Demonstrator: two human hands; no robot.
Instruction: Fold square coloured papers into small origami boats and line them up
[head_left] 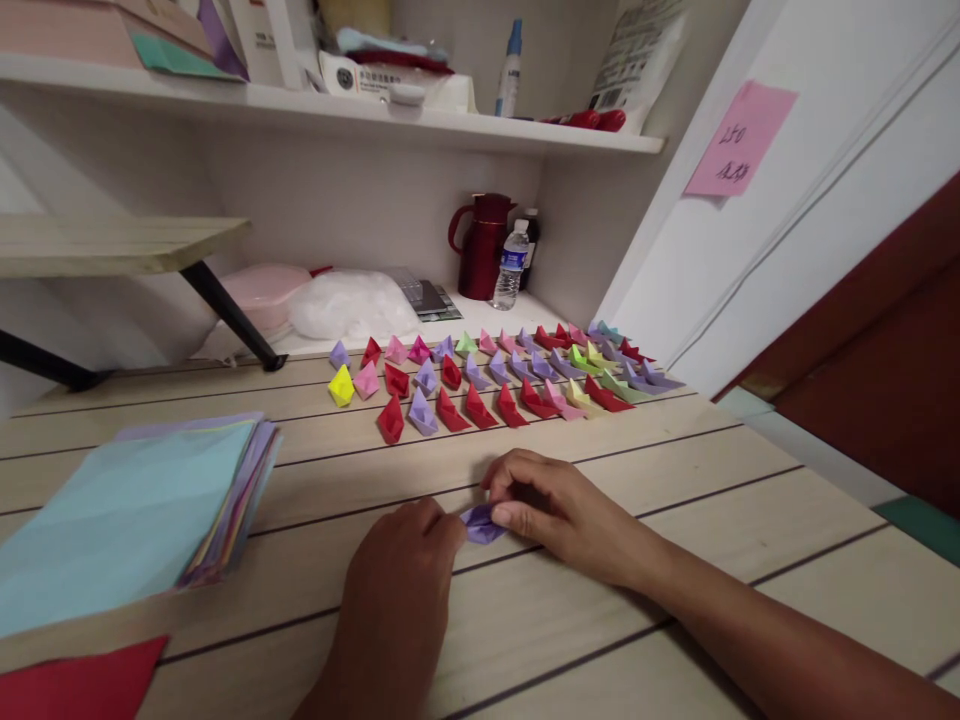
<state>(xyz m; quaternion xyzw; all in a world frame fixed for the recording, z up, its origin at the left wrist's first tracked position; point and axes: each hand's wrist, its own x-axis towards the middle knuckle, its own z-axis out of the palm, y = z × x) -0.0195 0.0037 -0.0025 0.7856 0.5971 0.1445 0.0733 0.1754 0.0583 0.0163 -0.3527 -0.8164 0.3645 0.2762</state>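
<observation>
Though far from through the sheet stack (127, 520) at lower left, looks well along: left hand (397, 585) pinching purple paper (482, 524) at lower centre, only part-folded; several rows of finished paper boats (495, 385) just above centre; right hand (566, 512) clamped on same piece.

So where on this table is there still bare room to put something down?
Bare table lies right of the right hand, out to the edge, and in the strip between the purple paper and the paper boats. Crowded: behind, among the boats, and left, at the paper stack.
</observation>
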